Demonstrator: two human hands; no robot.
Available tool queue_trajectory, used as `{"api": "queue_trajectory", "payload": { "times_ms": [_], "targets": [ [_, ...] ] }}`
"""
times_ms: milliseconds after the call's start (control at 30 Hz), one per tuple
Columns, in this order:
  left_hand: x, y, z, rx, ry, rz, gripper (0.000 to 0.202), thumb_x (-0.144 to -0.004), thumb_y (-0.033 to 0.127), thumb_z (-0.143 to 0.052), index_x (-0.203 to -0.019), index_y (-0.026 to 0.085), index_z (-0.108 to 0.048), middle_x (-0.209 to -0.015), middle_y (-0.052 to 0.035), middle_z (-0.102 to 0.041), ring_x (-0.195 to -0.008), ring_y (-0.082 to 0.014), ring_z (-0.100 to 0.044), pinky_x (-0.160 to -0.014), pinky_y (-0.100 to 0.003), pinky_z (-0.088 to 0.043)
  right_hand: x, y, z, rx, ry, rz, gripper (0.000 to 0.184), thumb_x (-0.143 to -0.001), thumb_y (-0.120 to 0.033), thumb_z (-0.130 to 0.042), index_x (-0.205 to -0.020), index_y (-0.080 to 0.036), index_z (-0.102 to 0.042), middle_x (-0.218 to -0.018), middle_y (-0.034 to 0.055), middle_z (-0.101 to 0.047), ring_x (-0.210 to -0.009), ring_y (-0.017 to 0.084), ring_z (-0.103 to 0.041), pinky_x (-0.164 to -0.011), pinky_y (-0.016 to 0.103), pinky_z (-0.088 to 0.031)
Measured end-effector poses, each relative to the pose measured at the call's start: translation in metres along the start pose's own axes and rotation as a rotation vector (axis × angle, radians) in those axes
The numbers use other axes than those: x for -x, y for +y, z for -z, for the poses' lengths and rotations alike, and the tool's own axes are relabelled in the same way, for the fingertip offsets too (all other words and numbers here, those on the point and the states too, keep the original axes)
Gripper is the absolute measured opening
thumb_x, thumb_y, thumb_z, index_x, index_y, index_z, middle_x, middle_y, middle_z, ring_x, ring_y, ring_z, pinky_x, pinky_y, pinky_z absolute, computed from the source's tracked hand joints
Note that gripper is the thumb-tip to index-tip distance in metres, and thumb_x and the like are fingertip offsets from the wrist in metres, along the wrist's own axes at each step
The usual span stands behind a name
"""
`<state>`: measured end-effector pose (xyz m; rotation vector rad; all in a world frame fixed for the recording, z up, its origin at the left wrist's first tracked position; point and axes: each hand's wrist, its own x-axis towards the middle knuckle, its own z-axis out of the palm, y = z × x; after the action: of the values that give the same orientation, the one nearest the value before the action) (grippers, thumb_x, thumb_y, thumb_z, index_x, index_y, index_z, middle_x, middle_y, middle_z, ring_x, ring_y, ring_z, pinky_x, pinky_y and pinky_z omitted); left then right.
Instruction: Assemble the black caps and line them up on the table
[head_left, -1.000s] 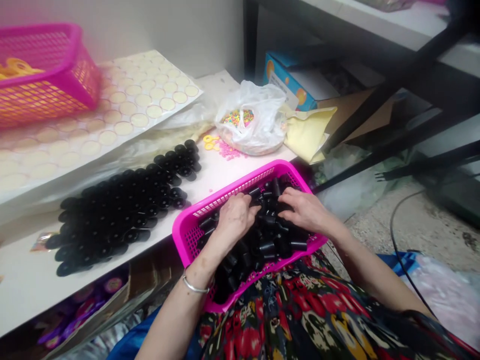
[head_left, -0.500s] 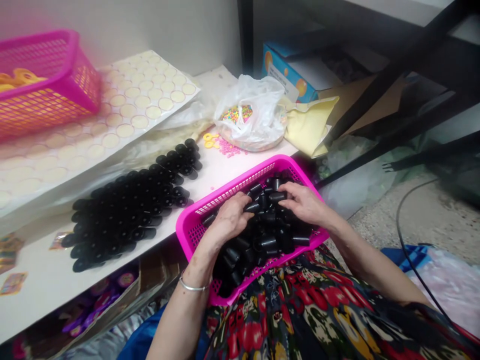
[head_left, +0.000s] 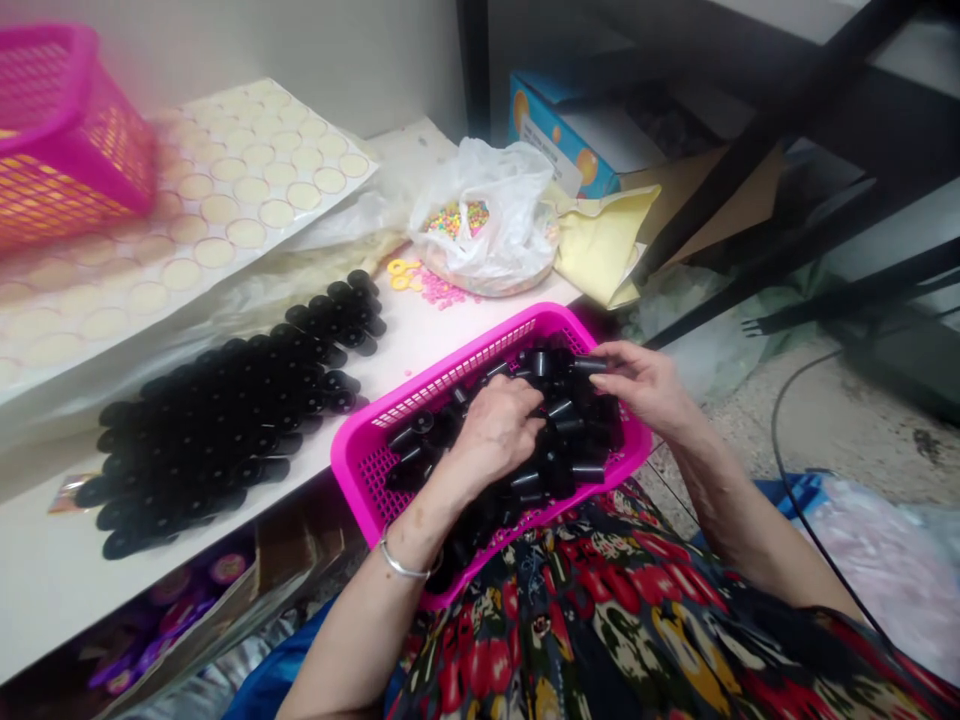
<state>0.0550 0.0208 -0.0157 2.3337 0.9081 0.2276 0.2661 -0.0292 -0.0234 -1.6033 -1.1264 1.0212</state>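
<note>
A pink plastic basket [head_left: 352, 440] rests against my lap, holding many small black plastic caps [head_left: 566, 412]. Over the middle of the pile, my left hand [head_left: 499, 425] is closed with fingers curled down among the caps; whatever they grip is hidden. At the basket's right end, my right hand [head_left: 645, 385] pinches a black cap [head_left: 589, 366] between thumb and fingers. To the left, on the white table, a dense block of black caps [head_left: 217, 410] stands in close rows.
Behind the basket lie a white plastic bag [head_left: 502, 225] of colourful beads, loose pink beads [head_left: 442, 288], yellow pieces [head_left: 403, 273] and a yellow packet [head_left: 604, 245]. A sheet of round stickers [head_left: 247, 190] and another pink basket [head_left: 90, 140] occupy the upper left. Dark metal bars [head_left: 750, 170] cross the right.
My left hand has moved right over the pile, its fingers now deeper among the caps. My right hand has shifted toward the basket's right end. The whole view has moved slightly.
</note>
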Motion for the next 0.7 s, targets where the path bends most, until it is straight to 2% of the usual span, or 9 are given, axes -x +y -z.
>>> {"api": "queue_trajectory", "payload": {
  "times_ms": [67, 167, 300, 567, 700],
  "targets": [
    [-0.007, 0.014, -0.008, -0.066, -0.098, -0.072, 0.011, -0.078, 0.026, -0.061, -0.086, 0.019, -0.065, -0.09, -0.0059, -0.064, -0.091, -0.0231, -0.052, -0.08, -0.037, -0.043, 0.003, 0.004, 0.006, -0.031, 0.018, -0.012, 0.037, -0.065, -0.033, -0.072, -0.096, -0.017, -0.063, -0.074, 0.0001, -0.061, -0.068, 0.015, -0.056, -0.065, 0.03, -0.046],
    [-0.015, 0.027, -0.022, -0.16, -0.166, -0.103, 0.012, -0.075, 0.024, -0.062, -0.086, 0.018, -0.062, -0.09, -0.0077, -0.062, -0.092, -0.0257, -0.051, -0.075, -0.039, -0.042, 0.009, 0.009, 0.011, -0.063, 0.032, -0.033, 0.038, -0.064, -0.036, -0.074, -0.096, -0.018, -0.063, -0.081, 0.002, -0.063, -0.075, 0.016, -0.058, -0.067, 0.03, -0.047],
    [-0.018, 0.022, -0.029, -0.198, -0.179, -0.071, 0.017, -0.071, 0.014, -0.057, -0.086, 0.019, -0.061, -0.09, -0.0071, -0.062, -0.09, -0.0255, -0.05, -0.074, -0.039, -0.043, 0.016, 0.018, 0.016, -0.175, 0.037, -0.084, 0.038, -0.061, -0.033, -0.077, -0.094, -0.018, -0.064, -0.083, 0.0022, -0.065, -0.077, 0.016, -0.06, -0.07, 0.03, -0.048],
    [-0.016, -0.002, 0.0, -0.294, -0.185, 0.148, 0.025, -0.06, 0.005, -0.051, -0.075, 0.018, -0.066, -0.089, -0.0091, -0.062, -0.084, -0.0259, -0.053, -0.069, -0.037, -0.043, 0.021, 0.029, 0.02, -0.185, 0.117, -0.115, 0.036, -0.06, -0.03, -0.077, -0.091, -0.018, -0.065, -0.077, 0.0, -0.064, -0.072, 0.014, -0.058, -0.069, 0.03, -0.047],
    [-0.017, -0.008, 0.008, -0.374, -0.169, 0.191, 0.022, -0.059, 0.006, -0.051, -0.072, 0.016, -0.065, -0.086, -0.0103, -0.062, -0.081, -0.026, -0.054, -0.066, -0.036, -0.043, 0.023, 0.028, 0.021, -0.162, 0.116, -0.103, 0.034, -0.062, -0.029, -0.076, -0.092, -0.017, -0.065, -0.076, -0.0006, -0.064, -0.069, 0.013, -0.057, -0.067, 0.028, -0.046]
  ]
}}
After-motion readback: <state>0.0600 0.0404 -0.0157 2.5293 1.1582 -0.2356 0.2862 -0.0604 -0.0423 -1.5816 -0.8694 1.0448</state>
